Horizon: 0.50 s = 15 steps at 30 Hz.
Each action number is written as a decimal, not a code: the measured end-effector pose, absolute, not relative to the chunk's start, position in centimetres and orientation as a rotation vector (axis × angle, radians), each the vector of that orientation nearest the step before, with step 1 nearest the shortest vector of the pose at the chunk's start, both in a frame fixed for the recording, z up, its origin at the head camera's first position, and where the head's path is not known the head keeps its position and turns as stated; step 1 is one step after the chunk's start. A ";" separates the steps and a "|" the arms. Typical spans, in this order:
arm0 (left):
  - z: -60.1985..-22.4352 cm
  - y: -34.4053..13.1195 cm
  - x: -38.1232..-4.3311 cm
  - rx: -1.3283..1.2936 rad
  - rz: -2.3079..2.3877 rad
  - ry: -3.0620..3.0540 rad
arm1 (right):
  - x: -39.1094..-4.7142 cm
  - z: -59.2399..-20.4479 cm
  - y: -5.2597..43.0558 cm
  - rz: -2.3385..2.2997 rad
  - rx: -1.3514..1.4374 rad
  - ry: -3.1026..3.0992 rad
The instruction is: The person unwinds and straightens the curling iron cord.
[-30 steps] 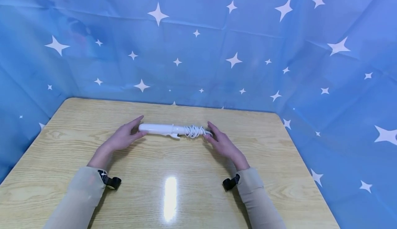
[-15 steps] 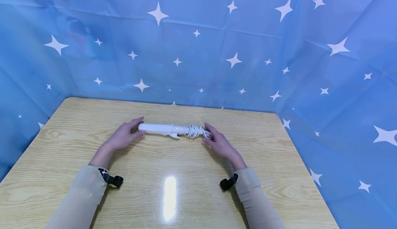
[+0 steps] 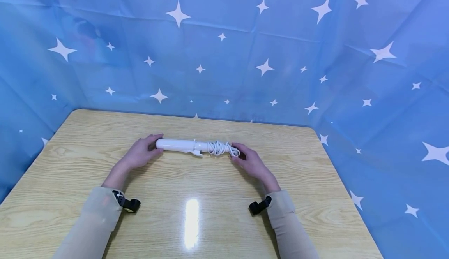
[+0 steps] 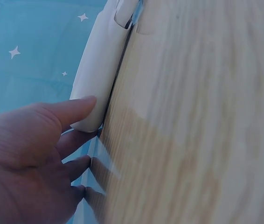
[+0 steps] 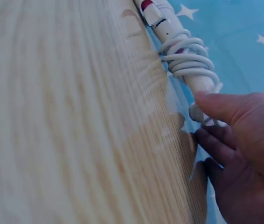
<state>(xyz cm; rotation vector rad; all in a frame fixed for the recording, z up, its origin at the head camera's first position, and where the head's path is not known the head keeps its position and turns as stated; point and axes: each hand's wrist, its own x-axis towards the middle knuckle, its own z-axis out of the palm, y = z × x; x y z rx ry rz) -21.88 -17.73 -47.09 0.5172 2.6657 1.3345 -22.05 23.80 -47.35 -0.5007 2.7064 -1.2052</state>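
A white curling iron (image 3: pixel 177 145) lies lengthwise across the table, with its white cord (image 3: pixel 218 148) wound in loops round the handle on the right. At its left end, my left hand (image 3: pixel 138 152) has the thumb on the near side and the index finger on the far side. In the left wrist view, the thumb (image 4: pixel 83 108) rests over the smooth barrel (image 4: pixel 97 70). My right hand (image 3: pixel 251 161) closes round the other end, by the bunched cord. The right thumb (image 5: pixel 218 105) lies against the handle end; the other fingers are bent beneath it, their contact partly hidden.
The wooden table (image 3: pixel 147 220) has its back edge a little beyond the curling iron. A blue cloth with white stars (image 3: pixel 224 68) hangs behind and along the sides. Both wrists carry small black cameras (image 3: pixel 130 205).
The fingers and thumbs of both hands have drawn closer round the ends of the curling iron. It has stayed in place on the table.
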 end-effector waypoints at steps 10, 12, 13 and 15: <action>-46.9 -17.2 -22.0 0.435 1.253 2.739 | -21.8 -47.4 24.0 -1.224 -0.477 2.720; -47.0 -17.2 -22.1 0.439 1.257 2.748 | -21.8 -47.3 23.9 -1.230 -0.472 2.720; -47.1 -17.2 -22.1 0.443 1.258 2.755 | -21.8 -47.3 23.9 -1.233 -0.471 2.719; -47.3 -17.3 -22.2 0.451 1.259 2.761 | -21.8 -47.3 23.9 -1.239 -0.476 2.718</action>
